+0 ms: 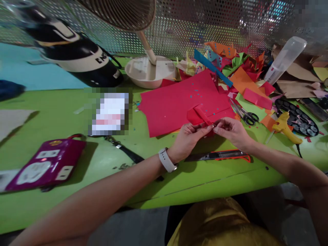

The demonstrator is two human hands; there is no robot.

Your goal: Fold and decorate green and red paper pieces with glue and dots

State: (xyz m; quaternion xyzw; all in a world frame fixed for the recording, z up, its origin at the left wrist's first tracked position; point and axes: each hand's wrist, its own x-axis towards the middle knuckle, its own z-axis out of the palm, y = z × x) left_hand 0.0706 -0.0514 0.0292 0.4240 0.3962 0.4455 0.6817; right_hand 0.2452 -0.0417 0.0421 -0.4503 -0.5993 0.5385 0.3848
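Observation:
A small piece of folded red paper point(198, 114) is pinched in my left hand point(191, 135), between thumb and fingers. My right hand point(230, 131) meets it at the paper's near end, thumb and fingertips pressed together; whether they grip the paper or some tiny bit there is too small to make out. Beneath and beyond both hands lies a large red paper sheet point(174, 102) dotted with small blue specks. Just below my hands, an orange-edged box cutter point(225, 155) rests on the green table point(205, 184).
Scissors point(244, 112), a yellow glue gun point(284, 128) and a black round-welled tray point(297, 118) lie to the right. Colourful paper scraps point(230, 61) pile up behind. A fan base point(138, 73), black bottle point(84, 58), blurred-out phone point(110, 112) and purple power box point(48, 164) stand leftward.

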